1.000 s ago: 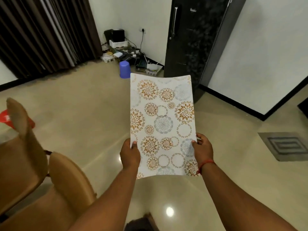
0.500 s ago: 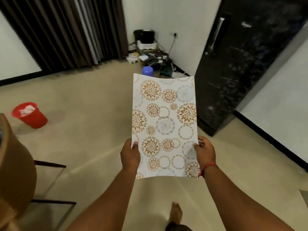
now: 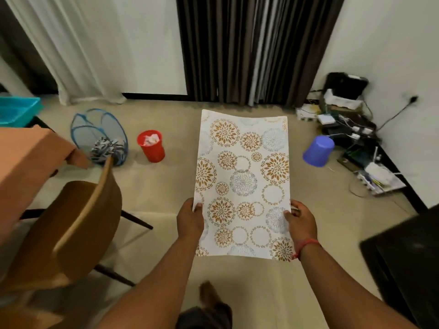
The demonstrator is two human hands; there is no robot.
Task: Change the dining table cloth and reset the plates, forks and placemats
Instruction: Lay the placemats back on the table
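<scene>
Above the floor, clear of the worktop, the placemat hangs level, left hand and right hand fingers pinching its near side edges; light, semi-stiff, best held by both edges.

You hold the placemat out flat above the floor, your left hand on its left edge and your right hand on its right edge. Left of the placemat sits the waste bin, and farther left the mesh hamper. The chair stands to the placemat's near left, the table beyond it. Right of the placemat lies the tipped bucket.
</scene>
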